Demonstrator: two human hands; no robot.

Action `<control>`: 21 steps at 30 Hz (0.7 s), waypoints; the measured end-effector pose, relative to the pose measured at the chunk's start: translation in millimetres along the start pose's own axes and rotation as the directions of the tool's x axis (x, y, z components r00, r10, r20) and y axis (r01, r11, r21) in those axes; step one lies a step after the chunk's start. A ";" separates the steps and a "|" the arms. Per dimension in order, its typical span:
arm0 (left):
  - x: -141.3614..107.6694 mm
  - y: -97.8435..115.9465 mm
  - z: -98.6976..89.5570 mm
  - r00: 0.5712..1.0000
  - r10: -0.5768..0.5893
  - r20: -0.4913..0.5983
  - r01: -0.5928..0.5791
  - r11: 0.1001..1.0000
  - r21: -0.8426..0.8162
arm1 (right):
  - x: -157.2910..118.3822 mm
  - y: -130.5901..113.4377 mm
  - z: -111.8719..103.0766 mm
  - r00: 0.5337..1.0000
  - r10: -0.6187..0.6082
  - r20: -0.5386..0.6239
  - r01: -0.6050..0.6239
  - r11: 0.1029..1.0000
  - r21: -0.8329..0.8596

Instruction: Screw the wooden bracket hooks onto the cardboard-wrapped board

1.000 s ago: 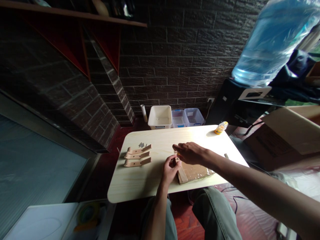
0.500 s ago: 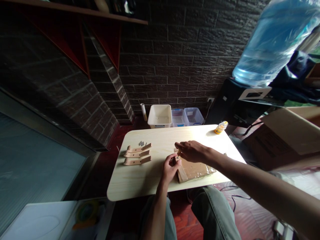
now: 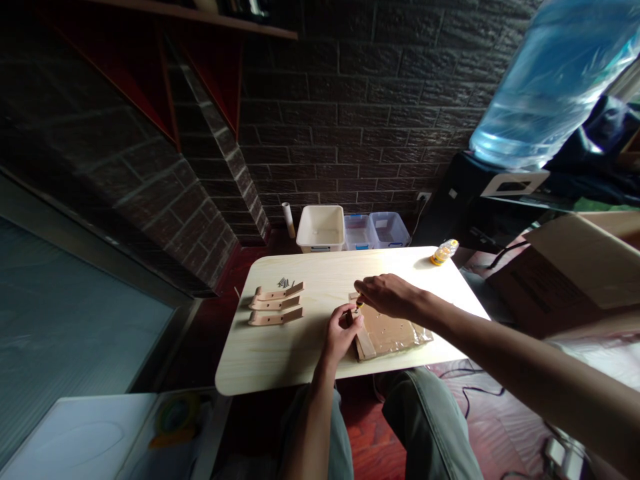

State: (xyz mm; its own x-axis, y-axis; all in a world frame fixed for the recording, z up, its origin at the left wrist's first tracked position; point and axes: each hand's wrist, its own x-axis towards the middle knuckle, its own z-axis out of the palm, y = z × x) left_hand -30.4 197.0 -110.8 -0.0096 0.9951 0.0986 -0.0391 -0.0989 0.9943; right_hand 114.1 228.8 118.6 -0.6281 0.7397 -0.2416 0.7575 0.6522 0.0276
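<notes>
My right hand (image 3: 384,294) is closed around a small screwdriver (image 3: 359,303), of which only a bit of yellow and black shows below the fingers. The tool points down at the fingertips of my left hand (image 3: 342,331). That hand is closed, pinching a small wooden piece (image 3: 349,318) that my fingers mostly cover. Both hands are over the left end of a flat cardboard package (image 3: 393,330) with tape and clear plastic on it. Farther left lie three shaped wooden pieces (image 3: 276,319) with dark holes, and a small heap of screws (image 3: 283,283) behind them.
The pale wooden table (image 3: 270,367) has a clear container with a yellow base (image 3: 444,252) at its far right corner. Beyond the far edge stand a cream bin (image 3: 321,212) and two clear plastic boxes (image 3: 387,230). A large cardboard box (image 3: 545,267) is at the right.
My right hand has shifted slightly right, and more of the screwdriver now shows beneath it. My left hand keeps its pinch in nearly the same place. The view has moved a little.
</notes>
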 end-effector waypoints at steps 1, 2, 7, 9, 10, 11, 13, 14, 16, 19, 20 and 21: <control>0.0 0.2 0.4 1.000 0.001 -0.003 -0.001 1.000 -0.002 | -0.2 -0.1 1.2 1.000 -0.002 -0.009 0.002 1.000 -0.004; -0.1 0.4 0.7 1.000 0.001 -0.006 -0.002 1.000 -0.003 | -0.5 -0.4 2.6 1.000 -0.007 -0.017 0.007 1.000 -0.010; -0.5 2.0 0.6 1.000 0.003 -0.019 -0.003 1.000 -0.011 | -3.0 -3.2 10.3 0.998 -0.036 -0.053 0.035 0.999 -0.022; -0.6 2.4 0.2 1.000 0.001 -0.022 -0.001 1.000 -0.015 | -3.6 -3.3 13.2 0.997 -0.050 -0.059 0.049 0.999 -0.016; -0.5 2.5 0.1 1.000 -0.001 -0.024 0.001 1.000 -0.016 | -3.5 -2.9 14.5 0.997 -0.053 -0.059 0.053 0.999 -0.010; -0.5 2.6 -0.1 1.000 -0.003 -0.024 0.003 1.000 -0.016 | -3.2 -2.3 15.7 0.997 -0.054 -0.060 0.054 0.999 -0.001; -0.3 2.9 -0.3 1.000 -0.007 -0.021 0.007 1.000 -0.014 | -2.0 -0.3 18.1 0.997 -0.044 -0.059 0.046 0.999 0.029; -0.2 3.1 -0.3 1.000 -0.009 -0.018 0.009 1.000 -0.012 | -1.0 0.8 19.3 0.998 -0.034 -0.057 0.037 0.998 0.049; 0.0 3.6 -0.3 1.000 -0.014 -0.011 0.014 1.000 -0.008 | 1.2 3.0 22.1 0.998 -0.012 -0.060 0.018 0.995 0.094; 0.5 4.6 -0.3 1.000 -0.021 -0.008 0.022 1.000 0.002 | 5.3 5.3 28.5 0.990 0.001 -0.142 0.025 0.983 0.184; 0.8 5.0 -0.6 1.000 -0.024 -0.008 0.024 1.000 0.006 | 6.8 5.9 31.5 0.980 -0.009 -0.201 0.054 0.974 0.219; 1.2 5.5 -0.9 1.000 -0.027 -0.008 0.027 1.000 0.011 | 8.4 6.5 34.9 0.963 -0.026 -0.267 0.098 0.961 0.259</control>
State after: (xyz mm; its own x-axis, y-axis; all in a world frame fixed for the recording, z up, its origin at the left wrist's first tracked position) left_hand -31.5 197.6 -105.3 -0.0162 0.9973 0.0712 -0.0286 -0.0716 0.9970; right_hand 120.0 233.4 82.9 -0.6723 0.7398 0.0252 0.7127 0.6561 -0.2481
